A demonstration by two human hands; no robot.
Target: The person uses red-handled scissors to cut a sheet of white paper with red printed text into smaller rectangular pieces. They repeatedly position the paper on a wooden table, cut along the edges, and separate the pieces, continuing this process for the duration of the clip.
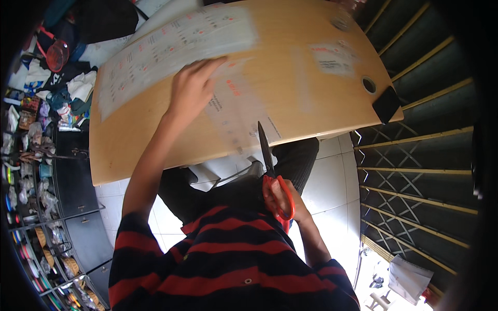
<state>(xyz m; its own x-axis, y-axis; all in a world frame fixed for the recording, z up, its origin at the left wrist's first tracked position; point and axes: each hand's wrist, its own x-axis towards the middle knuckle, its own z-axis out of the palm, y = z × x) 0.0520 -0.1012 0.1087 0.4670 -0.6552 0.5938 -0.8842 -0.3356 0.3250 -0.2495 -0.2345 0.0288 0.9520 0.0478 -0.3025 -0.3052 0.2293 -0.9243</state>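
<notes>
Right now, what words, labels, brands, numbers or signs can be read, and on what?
Plastic strip by the left hand: red and dark print, too blurred to quote.
Large plastic sheet, far left of tabletop: print too small.
Smaller plastic piece, right: red and dark print, blurred.

Red, black print (233, 87) on clear plastic sheets (176, 46); wording blurred.

At the right of the frame, a folding lattice gate (413, 140) with yellowish bars, and nearer the middle, a flat black rectangular object (385, 105). Toward the upper right, a clear, blurred container (341, 19). In the upper left, a red, rounded object (57, 55) near jumbled cloth (80, 85). Down the left edge, crowded shelves (32, 226) beside black cabinet fronts (85, 236). Right of lower centre, pale floor tiles (332, 179); at lower right, a whitish sheet (410, 280).
</notes>
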